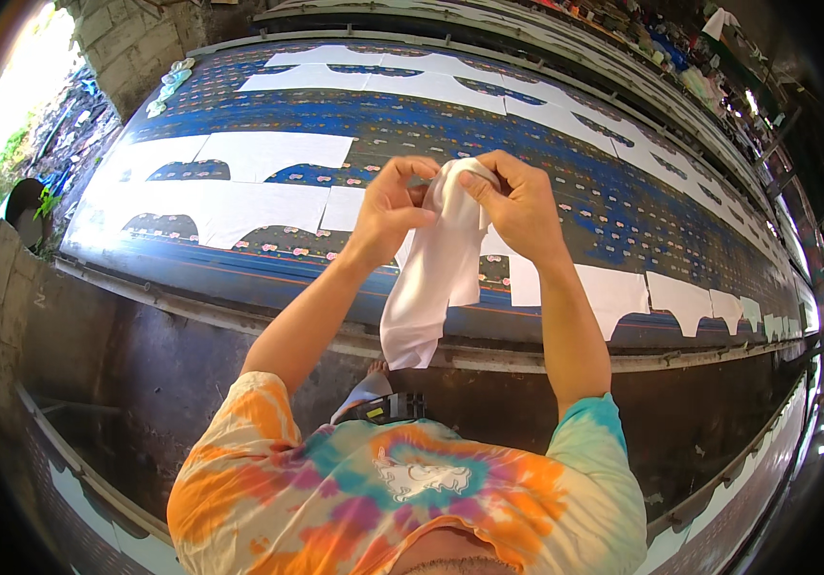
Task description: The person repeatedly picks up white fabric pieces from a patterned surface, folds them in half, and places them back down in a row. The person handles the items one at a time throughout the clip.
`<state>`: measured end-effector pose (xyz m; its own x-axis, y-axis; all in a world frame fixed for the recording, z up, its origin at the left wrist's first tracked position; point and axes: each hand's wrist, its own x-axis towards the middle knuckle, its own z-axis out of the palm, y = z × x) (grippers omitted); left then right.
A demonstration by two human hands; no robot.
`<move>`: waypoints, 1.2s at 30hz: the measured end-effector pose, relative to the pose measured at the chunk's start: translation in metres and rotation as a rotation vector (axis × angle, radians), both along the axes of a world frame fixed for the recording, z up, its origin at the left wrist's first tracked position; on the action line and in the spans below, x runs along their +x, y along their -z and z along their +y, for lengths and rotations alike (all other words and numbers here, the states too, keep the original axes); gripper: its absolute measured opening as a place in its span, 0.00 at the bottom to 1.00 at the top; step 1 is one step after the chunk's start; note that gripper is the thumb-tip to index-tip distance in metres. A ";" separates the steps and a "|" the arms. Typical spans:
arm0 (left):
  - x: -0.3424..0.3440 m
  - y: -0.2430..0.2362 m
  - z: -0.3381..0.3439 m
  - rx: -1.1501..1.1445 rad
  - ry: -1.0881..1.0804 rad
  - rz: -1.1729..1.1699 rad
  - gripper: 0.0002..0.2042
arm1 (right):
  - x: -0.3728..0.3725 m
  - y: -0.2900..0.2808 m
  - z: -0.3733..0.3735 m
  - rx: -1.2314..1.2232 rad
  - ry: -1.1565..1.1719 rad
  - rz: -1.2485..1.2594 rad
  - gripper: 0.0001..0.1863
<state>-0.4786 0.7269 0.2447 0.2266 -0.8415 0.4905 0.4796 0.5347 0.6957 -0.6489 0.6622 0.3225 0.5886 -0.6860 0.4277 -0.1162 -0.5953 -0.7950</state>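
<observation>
Hanging mid-frame, the cloth (pixel 428 283) looks light, soft and limp, likely best held by its upper end, where the right hand (pixel 519 203) pinches it; whether the left hand (pixel 385 216) grips too, I cannot tell.

- Grey concrete-block wall (pixel 134 43), upper left
- Crumpled pale-green cloth (pixel 171 86) at the far left corner of the long blue-and-black counter (pixel 240 115)
- Green leafy plants (pixel 11 165) outdoors, left
- White hanging cloth (pixel 720 23), upper right, near jumbled multicoloured clutter (pixel 663 50)
</observation>
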 end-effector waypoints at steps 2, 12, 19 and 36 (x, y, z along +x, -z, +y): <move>0.005 0.014 0.005 0.173 0.021 -0.170 0.17 | 0.003 -0.011 -0.001 -0.091 0.010 0.009 0.08; 0.022 0.120 0.027 0.592 0.310 -0.575 0.18 | -0.020 -0.041 -0.025 -0.308 0.219 -0.198 0.07; 0.042 0.125 0.029 0.576 0.401 -0.528 0.16 | -0.066 -0.032 -0.060 -0.124 0.286 -0.265 0.07; -0.059 0.101 -0.031 0.585 0.370 -0.628 0.16 | -0.042 -0.033 -0.044 -0.479 0.218 -0.166 0.06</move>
<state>-0.5381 0.6962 0.1437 -0.2681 -0.9589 -0.0927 -0.0059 -0.0946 0.9955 -0.6909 0.6181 0.3550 0.3525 -0.4901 0.7972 -0.1736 -0.8714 -0.4589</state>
